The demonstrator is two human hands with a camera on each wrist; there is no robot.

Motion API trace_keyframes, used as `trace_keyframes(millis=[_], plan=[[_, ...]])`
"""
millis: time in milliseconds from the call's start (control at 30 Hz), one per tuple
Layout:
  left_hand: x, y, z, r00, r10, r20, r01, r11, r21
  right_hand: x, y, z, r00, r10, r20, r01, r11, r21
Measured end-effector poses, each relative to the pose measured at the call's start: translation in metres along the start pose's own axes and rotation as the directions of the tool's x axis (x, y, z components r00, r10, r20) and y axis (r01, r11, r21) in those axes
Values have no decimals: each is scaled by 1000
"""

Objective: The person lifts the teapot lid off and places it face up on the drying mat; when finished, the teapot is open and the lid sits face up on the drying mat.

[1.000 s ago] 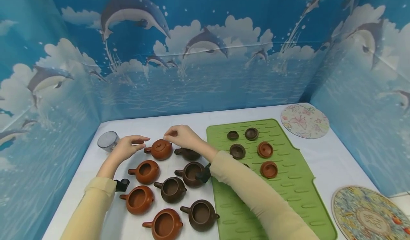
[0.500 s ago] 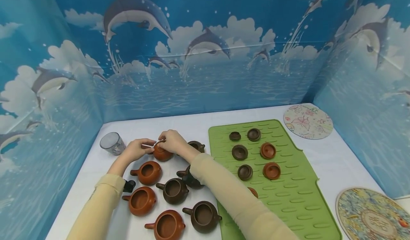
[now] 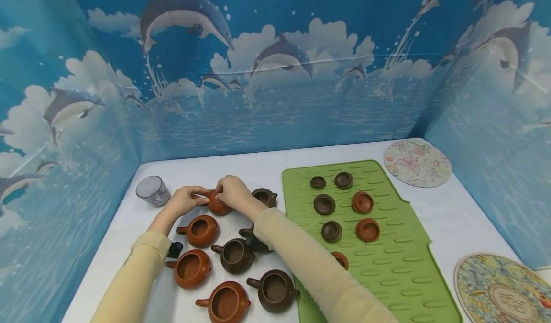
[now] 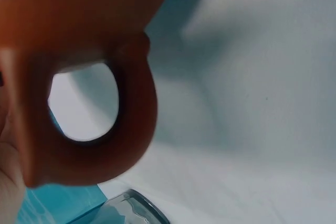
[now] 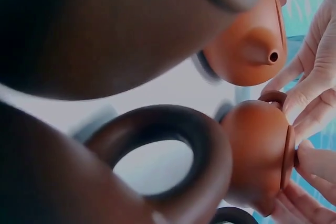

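A small reddish-brown clay teapot (image 3: pixel 218 207) stands at the back left of the table, its lid (image 5: pixel 289 156) seated on top. My left hand (image 3: pixel 188 201) pinches its handle (image 5: pixel 274 97) between thumb and fingers. Across from it, my right hand (image 3: pixel 234 194) holds the teapot from the spout side, with the thumb at the lid's knob in the right wrist view. The left wrist view is mostly filled by a nearby reddish-brown teapot handle (image 4: pixel 142 108). Closest to me in line is an uncovered reddish-brown teapot (image 3: pixel 202 231).
More uncovered teapots, reddish (image 3: pixel 189 269) and dark brown (image 3: pixel 275 290), stand in front. A green mat (image 3: pixel 396 265) at right bears several loose lids (image 3: pixel 362 202). A clear glass (image 3: pixel 153 191) stands at the back left. Two round patterned mats (image 3: pixel 417 162) lie at the right.
Both hands have come together onto the lidded teapot: the left moved right to its handle, the right moved slightly down and left onto it. The view shifted slightly.
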State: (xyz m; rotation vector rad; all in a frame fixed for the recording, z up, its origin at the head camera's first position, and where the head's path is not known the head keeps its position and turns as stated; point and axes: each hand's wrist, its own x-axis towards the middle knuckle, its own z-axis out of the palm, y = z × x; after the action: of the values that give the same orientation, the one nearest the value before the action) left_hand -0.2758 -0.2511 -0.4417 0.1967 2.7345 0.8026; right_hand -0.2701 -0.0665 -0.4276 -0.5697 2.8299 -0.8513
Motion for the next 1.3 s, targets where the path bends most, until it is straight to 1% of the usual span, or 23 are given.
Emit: trace_keyframes(millis=[100,233,367,433,533,567,633,667,733,833,900,967,1000,1067,1167,1233,1300], plan=[[1,1,1,1000,9,1,-9,1000,-6,0,2,0,1000,-12,-26,12,1000,5],[1,1,3,1000,4,4,-4,1000,-26,-1,6,1,998,-24,-56,26,998,48],[0,-1,3,1000,5,9,-5,999,-35,-3,11,-4,998,6,-70,5,986,164],[0,-2,3,1000,12,10,-11,999,-30,-4,14,-9,997,39,-60,-24,971,238],[-2,-3,2,1000,6,11,-6,1000,-23,-7,18,-22,996,89,-17,-77,931,358],[-2,-3,2,1000,3,10,-3,1000,-21,-9,20,-28,995,102,4,-95,911,402],[-3,-2,1,1000,-9,8,9,1000,-21,-14,25,-39,992,118,53,-128,849,512],[-3,-2,1,1000,-14,7,14,1000,-22,-17,28,-45,990,117,80,-142,810,569],[-3,-1,1,1000,-15,7,15,1000,-23,-25,37,-55,985,112,127,-169,718,675],[-3,0,2,1000,-11,10,12,1000,-25,-43,54,-70,976,88,199,-213,576,789],[-2,-1,3,1000,-7,12,7,1000,-28,-58,67,-78,969,63,238,-236,509,827],[-1,-2,2,1000,-1,13,1,1000,-27,-75,82,-85,962,40,272,-258,466,846],[-1,-2,2,1000,0,13,1,1000,-25,-85,90,-88,958,26,285,-265,453,851],[0,-1,1,1000,1,14,0,1000,-24,-106,105,-94,954,-2,301,-270,434,859],[1,0,-2,1000,3,16,-3,1000,-23,-137,129,-100,948,-33,318,-276,415,867],[1,0,-3,1000,-1,16,2,1000,-22,-156,143,-103,944,-36,328,-289,390,874],[1,-1,-4,1000,-7,14,7,1000,-25,-174,154,-105,941,-39,335,-297,371,880]])
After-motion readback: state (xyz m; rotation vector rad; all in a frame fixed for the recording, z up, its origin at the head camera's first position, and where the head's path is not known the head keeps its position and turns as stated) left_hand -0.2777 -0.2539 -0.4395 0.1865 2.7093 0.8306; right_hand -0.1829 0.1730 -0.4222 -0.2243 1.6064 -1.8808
